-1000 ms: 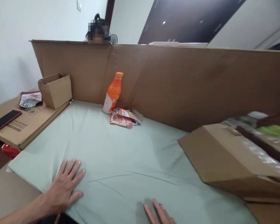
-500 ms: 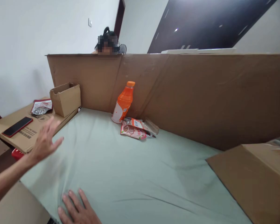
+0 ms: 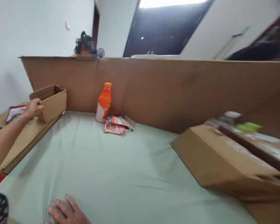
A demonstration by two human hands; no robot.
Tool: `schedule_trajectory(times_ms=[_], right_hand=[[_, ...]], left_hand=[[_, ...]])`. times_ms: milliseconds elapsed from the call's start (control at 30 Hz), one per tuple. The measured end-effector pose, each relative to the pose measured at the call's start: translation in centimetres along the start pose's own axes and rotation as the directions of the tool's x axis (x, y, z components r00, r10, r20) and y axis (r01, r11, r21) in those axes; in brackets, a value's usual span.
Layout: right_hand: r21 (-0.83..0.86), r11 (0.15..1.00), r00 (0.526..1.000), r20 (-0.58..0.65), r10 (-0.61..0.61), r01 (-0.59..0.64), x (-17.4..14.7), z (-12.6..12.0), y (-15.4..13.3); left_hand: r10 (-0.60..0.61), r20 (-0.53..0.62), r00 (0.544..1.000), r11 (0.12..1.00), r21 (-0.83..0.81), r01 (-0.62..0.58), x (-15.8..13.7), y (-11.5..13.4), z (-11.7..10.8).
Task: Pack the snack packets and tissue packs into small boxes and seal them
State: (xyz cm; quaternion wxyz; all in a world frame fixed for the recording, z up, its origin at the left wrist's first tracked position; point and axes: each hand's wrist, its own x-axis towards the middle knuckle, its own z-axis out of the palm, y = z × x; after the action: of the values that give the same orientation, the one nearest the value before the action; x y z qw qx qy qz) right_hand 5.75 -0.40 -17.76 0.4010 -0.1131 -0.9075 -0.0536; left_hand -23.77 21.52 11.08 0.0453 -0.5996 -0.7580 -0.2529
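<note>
My left hand (image 3: 34,107) is closed over the near wall of a small open-topped cardboard box (image 3: 53,105) at the left. This box sits on a flat brown carton beside the green-covered surface. Low in the view, my right hand (image 3: 66,213) rests on the pale green cloth (image 3: 112,165), fingers spread and nothing held; its lower part is cut off by the frame. An orange bottle (image 3: 104,102) with an orange cap stands against the tall cardboard wall. By its base lie some snack packets (image 3: 118,124), one pink.
The cardboard wall (image 3: 158,90) spans the back, with a person's head (image 3: 85,45) showing above it. On the right stands a larger carton (image 3: 214,155) with a green item (image 3: 248,126) and clear plastic on top. A red-edged pouch (image 3: 16,112) lies at far left.
My left hand has reached forward and closed on the small box, which it was apart from before. The view has swung right, showing more of the large carton. My right hand stays on the cloth.
</note>
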Motion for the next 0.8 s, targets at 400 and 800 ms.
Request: schedule_trajectory(times_ms=[400, 800], right_hand=[[0.176, 0.734, 0.72, 0.439, 0.538, -0.656, 0.1, -14.1, 9.3], [0.34, 0.275, 0.332, 0.119, 0.936, -0.899, -7.0, -19.5, 10.1]], left_hand=[[0.35, 0.128, 0.928, 0.833, -0.495, -0.246, -20.3, 5.6, 1.6], [0.327, 0.229, 0.917, 0.647, -0.761, -0.041, -23.6, 4.4, 9.9]])
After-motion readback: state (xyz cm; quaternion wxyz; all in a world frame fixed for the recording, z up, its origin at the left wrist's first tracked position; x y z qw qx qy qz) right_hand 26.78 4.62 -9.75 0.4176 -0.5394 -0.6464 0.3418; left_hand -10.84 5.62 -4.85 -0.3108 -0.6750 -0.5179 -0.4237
